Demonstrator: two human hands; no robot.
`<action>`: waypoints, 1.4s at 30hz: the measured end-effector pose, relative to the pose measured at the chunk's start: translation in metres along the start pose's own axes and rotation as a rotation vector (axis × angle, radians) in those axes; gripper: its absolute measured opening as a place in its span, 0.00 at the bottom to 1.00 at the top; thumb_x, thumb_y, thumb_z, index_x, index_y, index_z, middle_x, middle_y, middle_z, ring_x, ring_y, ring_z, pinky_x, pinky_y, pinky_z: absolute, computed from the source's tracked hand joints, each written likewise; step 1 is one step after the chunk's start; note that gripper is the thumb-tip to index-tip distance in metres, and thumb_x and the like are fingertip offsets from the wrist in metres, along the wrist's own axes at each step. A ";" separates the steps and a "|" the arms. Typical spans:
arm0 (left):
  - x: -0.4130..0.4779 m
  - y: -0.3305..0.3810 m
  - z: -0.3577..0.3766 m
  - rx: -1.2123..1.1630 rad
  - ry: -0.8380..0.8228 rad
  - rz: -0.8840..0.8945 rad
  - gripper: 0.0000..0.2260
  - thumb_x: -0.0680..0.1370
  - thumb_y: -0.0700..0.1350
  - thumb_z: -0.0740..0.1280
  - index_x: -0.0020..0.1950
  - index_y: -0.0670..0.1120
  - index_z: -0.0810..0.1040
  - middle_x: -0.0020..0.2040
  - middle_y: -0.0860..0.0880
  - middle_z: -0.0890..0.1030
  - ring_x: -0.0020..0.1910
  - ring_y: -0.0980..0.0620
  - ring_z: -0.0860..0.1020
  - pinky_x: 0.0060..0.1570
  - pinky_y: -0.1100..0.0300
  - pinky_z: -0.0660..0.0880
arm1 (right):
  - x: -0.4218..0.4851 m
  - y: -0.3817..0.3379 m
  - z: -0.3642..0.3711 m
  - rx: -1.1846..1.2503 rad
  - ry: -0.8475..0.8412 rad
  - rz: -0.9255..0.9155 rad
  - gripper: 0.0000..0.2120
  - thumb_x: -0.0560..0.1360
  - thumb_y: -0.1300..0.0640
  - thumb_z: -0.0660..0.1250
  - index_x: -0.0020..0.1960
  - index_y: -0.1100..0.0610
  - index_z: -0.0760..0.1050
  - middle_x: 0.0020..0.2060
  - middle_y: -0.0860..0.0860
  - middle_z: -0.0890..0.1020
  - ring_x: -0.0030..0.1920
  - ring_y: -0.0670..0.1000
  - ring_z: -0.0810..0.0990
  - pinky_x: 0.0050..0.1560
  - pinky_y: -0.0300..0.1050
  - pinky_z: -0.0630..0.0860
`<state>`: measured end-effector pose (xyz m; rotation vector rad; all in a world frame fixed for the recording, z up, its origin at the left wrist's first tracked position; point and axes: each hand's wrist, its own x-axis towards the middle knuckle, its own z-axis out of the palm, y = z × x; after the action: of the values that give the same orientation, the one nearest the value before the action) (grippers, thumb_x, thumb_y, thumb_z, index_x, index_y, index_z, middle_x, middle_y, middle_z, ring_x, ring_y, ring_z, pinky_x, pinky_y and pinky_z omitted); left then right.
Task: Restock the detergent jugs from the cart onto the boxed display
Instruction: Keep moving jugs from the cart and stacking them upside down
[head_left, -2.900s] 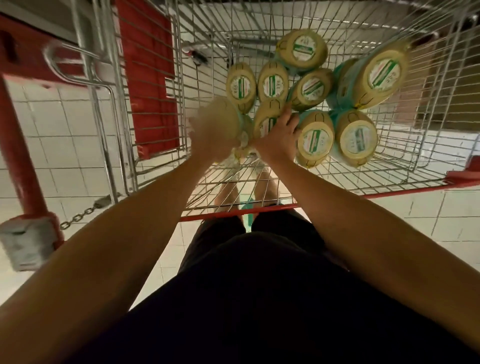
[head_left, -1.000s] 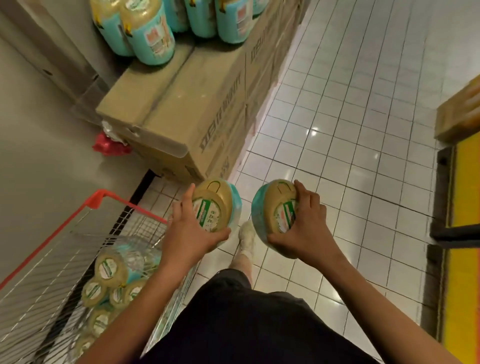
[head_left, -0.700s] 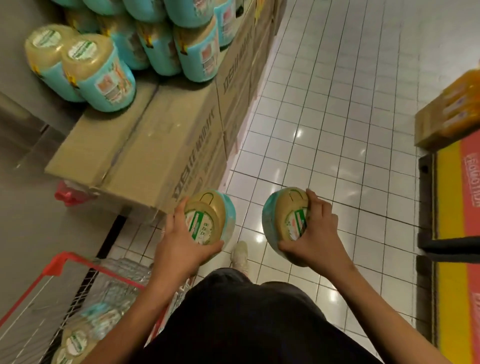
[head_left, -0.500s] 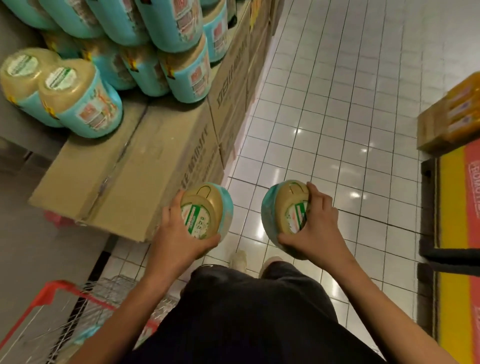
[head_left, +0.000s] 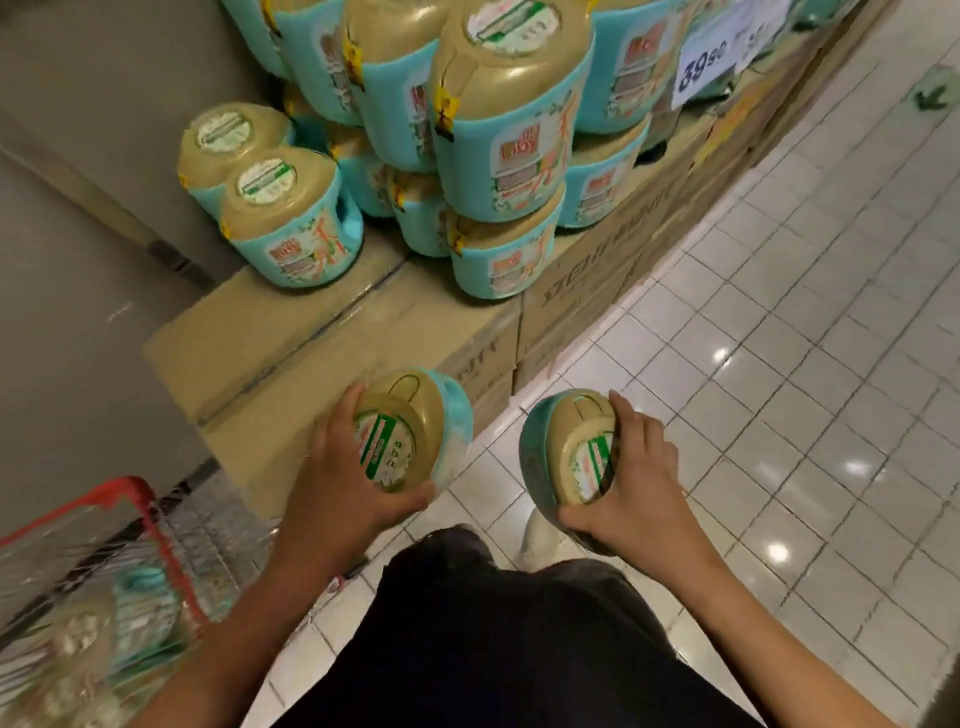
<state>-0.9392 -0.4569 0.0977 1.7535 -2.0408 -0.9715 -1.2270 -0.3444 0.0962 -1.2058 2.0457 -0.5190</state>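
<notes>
Below the near end of the boxed display, a red-rimmed wire cart (head_left: 156, 525) carries more jugs (head_left: 140, 613), blurred. The display is a row of brown cardboard boxes (head_left: 291, 343). On their tops stand teal detergent jugs with tan shoulders (head_left: 509, 119), upright and two layers high, and the nearest box top is partly bare.

The left hand (head_left: 343, 483) grips a teal-and-tan jug (head_left: 410, 431) by its tan top, at the near front corner of the boxes. Its round green-and-white label faces up at the camera. Its long axis tilts, the teal body pointing down and away toward the boxes.

The right hand (head_left: 628, 493) clasps a second jug (head_left: 566, 457) on the aisle side of the boxes, over white floor tiles (head_left: 779, 312). Its top faces up and rightward and its body leans down-left.

A white price card (head_left: 711, 62) sits on the far boxes.
</notes>
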 end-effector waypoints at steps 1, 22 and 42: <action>0.003 0.003 -0.002 -0.017 0.027 -0.030 0.61 0.59 0.57 0.87 0.83 0.62 0.53 0.71 0.50 0.67 0.66 0.48 0.73 0.64 0.44 0.77 | 0.012 -0.006 -0.005 -0.008 -0.033 -0.038 0.66 0.58 0.43 0.84 0.85 0.47 0.47 0.70 0.45 0.61 0.69 0.51 0.62 0.69 0.52 0.71; 0.107 -0.020 -0.039 -0.059 0.200 -0.153 0.58 0.58 0.64 0.81 0.81 0.68 0.51 0.74 0.53 0.65 0.71 0.45 0.68 0.68 0.43 0.68 | 0.130 -0.144 0.049 0.137 -0.032 -0.116 0.68 0.60 0.43 0.86 0.85 0.42 0.43 0.70 0.48 0.61 0.74 0.56 0.60 0.64 0.48 0.60; 0.161 -0.071 -0.039 -0.952 0.165 -0.427 0.37 0.67 0.72 0.77 0.69 0.54 0.78 0.60 0.54 0.86 0.58 0.56 0.85 0.52 0.59 0.82 | 0.135 -0.156 0.069 1.039 -0.275 0.488 0.37 0.68 0.44 0.80 0.71 0.56 0.74 0.63 0.54 0.85 0.64 0.54 0.84 0.55 0.50 0.85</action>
<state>-0.8976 -0.6247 0.0466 1.6086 -0.8219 -1.5093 -1.1270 -0.5376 0.1002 -0.1363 1.3991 -0.9313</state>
